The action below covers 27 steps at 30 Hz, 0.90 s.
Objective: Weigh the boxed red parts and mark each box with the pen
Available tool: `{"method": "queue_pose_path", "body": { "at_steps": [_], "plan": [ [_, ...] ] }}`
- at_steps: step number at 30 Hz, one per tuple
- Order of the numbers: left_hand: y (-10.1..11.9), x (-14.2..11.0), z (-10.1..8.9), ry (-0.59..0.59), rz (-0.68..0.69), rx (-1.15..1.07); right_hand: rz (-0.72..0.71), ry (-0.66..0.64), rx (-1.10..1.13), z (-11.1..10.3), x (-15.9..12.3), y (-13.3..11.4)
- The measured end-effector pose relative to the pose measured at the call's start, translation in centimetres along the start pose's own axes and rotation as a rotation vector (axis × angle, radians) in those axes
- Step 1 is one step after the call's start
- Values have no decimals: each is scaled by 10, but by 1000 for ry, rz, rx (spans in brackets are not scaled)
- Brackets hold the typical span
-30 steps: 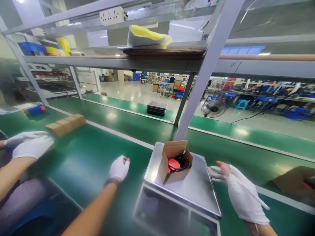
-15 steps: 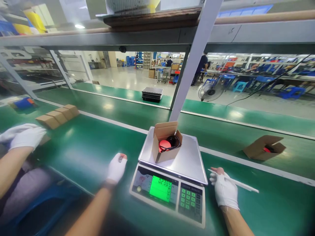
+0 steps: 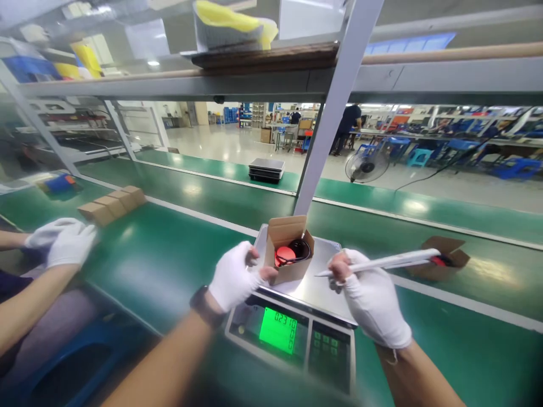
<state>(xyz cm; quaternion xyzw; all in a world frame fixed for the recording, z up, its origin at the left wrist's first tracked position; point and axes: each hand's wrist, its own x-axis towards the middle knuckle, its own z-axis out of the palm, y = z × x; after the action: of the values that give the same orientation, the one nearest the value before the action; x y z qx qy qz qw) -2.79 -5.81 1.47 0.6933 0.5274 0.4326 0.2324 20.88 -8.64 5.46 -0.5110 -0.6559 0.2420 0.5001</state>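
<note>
On the metal pan of a digital scale [image 3: 275, 373] stands an open cardboard box [image 3: 292, 272], its lid flap raised. Inside it are a round red item [image 3: 285, 255] and a coiled black cable [image 3: 300, 249]. My left hand [image 3: 235, 276], in a white fingerless-tip glove, is at the box's left side with thumb and fingers apart. Its thumb overlaps the box's lower front corner; whether it presses there I cannot tell. My right hand [image 3: 369, 294], gloved likewise, pinches a slim white pen [image 3: 390, 261], pointed tip toward the box. The green display is lit.
A second open box [image 3: 441, 254] with something red inside lies at the right. At the left, a co-worker's gloved hands [image 3: 70, 243] are near a row of closed boxes [image 3: 112, 206]. Another scale [image 3: 266, 169] sits farther back. An upright post [image 3: 326, 124] rises behind my scale.
Both my hands have come up and inward to the box, the left from the bench and the right with the pen. The scale's reading has dropped slightly.
</note>
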Motion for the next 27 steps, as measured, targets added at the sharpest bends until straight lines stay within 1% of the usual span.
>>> {"method": "queue_pose_path", "body": {
  "at_steps": [2,4,6,10,12,15,19,24,27],
  "plan": [
    [16,10,7,-11,21,124,-58,-91,15,19,13,-14],
    [17,20,11,11,3,171,-95,-114,-17,35,24,-21],
    [10,26,13,8,-5,59,-139,-129,-98,45,31,-25],
    [-4,30,14,-112,-21,-349,-187,-146,-307,56,38,-36],
    [-7,29,13,-129,-8,-434,-193,-170,-360,62,41,-38],
    [-7,29,13,-108,49,-443,-188,-201,-373,72,46,-35],
    [-8,30,13,-114,54,-463,-156,-223,-363,77,49,-29],
    [-8,31,13,-133,77,-499,-156,-200,-381,76,47,-33],
    [-7,30,12,-137,60,-497,-167,-183,-380,77,46,-34]
  ]
}}
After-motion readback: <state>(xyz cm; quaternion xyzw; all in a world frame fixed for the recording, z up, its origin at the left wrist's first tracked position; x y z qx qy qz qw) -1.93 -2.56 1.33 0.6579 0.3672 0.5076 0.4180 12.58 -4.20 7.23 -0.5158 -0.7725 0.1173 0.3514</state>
